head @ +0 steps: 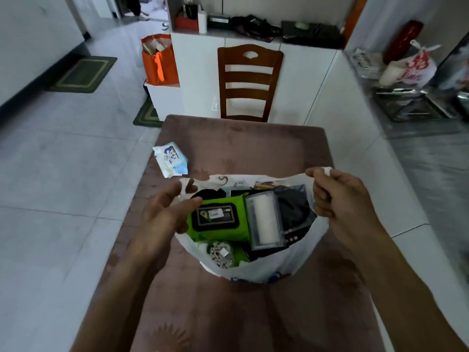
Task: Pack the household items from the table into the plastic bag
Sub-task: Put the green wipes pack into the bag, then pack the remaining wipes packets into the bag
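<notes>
A white plastic bag [274, 268] stands open on the brown-covered table [253, 143]. Inside lie a green wet-wipe pack [218, 217], a clear box with a white roll [265, 221], dark items and a small packet of pale beads [220, 252]. My right hand [332, 196] pinches the bag's right handle and holds it up. Spread at the bag's left rim, my left hand [165, 212] has its fingertips on the green pack's edge and grips nothing. A white-and-blue tissue pack [171, 158] lies on the table's left edge, beyond the bag.
A wooden chair [250, 82] stands at the table's far end, against white cabinets. An orange bag [158, 59] sits on a low white block to the left. Tiled floor runs along the left, and a white counter runs along the right.
</notes>
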Demonstrator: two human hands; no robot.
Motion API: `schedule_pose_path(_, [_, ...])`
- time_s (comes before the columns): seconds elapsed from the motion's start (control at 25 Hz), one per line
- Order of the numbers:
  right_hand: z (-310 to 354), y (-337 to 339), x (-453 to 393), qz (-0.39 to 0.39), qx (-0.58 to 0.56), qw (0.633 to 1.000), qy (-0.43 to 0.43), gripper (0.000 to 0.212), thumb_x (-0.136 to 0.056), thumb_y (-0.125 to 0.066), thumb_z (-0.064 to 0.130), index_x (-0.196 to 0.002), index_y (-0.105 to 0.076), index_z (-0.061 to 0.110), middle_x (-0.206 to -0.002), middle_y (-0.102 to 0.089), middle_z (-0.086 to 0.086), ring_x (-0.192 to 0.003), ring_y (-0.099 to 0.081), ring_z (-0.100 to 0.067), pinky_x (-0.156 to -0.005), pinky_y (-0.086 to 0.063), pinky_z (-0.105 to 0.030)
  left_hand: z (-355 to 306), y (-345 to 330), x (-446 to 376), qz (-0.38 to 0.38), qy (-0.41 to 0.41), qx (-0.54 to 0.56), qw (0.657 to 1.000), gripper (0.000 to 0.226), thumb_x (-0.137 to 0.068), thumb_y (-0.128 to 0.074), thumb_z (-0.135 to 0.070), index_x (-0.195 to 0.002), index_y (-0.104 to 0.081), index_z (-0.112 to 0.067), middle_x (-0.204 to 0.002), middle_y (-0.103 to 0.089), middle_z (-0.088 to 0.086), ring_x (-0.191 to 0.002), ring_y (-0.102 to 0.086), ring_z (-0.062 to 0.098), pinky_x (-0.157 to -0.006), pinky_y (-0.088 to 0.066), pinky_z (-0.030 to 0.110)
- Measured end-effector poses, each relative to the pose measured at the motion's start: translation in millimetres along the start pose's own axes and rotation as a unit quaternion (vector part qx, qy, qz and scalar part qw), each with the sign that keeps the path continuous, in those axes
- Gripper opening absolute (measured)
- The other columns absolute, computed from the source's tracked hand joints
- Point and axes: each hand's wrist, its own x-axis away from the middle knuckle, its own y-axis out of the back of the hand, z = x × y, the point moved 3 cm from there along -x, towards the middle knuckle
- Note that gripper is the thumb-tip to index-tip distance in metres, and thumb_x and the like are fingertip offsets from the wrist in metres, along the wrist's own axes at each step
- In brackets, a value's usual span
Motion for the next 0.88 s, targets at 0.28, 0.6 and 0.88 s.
schedule_pose_path(0.28, [-3.0,0.1,-9.9,-0.043,0.024,0.999,-0.021,0.028,-0.103,-0.043,0.009,-0.087,-0.063,0.0,-0.052,-0.038,-0.006,-0.032,-0.023,-0.007,-0.037,-0.016,-0.015,-0.8,6.2,-20.9,-0.021,0.029,-0.055,0.998,0.023,-0.082,-0.063,-0.005,-0.103,-0.067,-0.013,-0.079,-0.069,0.004,-0.052,-0.052,0.005,-0.049,-0.039,0.025])
schedule_pose_path(0.6, [7.8,-4.3,-39.5,-0.048,0.147,0.988,0.023,0.03,-0.098,-0.053,0.019,-0.076,-0.071,0.01,-0.046,-0.049,0.001,-0.035,-0.035,-0.007,-0.035,-0.027,-0.018,13.3,21.2,-6.9,0.007,0.048,-0.035,0.998,0.023,-0.084,-0.065,-0.031,-0.102,-0.073,-0.019,-0.088,-0.076,0.004,-0.073,-0.073,0.018,-0.064,-0.058,0.032])
schedule_pose_path(0.88, [-11.2,-33.1,-34.8,-0.049,0.266,0.963,0.017,0.031,-0.094,-0.061,0.027,-0.068,-0.075,0.017,-0.043,-0.054,0.002,-0.037,-0.046,-0.003,-0.043,-0.037,-0.01,85.4,90.0,-116.2,-0.157,0.088,-0.135,0.974,0.03,-0.088,-0.061,-0.039,-0.073,-0.066,-0.014,-0.073,-0.07,0.007,-0.069,-0.065,0.021,-0.058,-0.05,0.03])
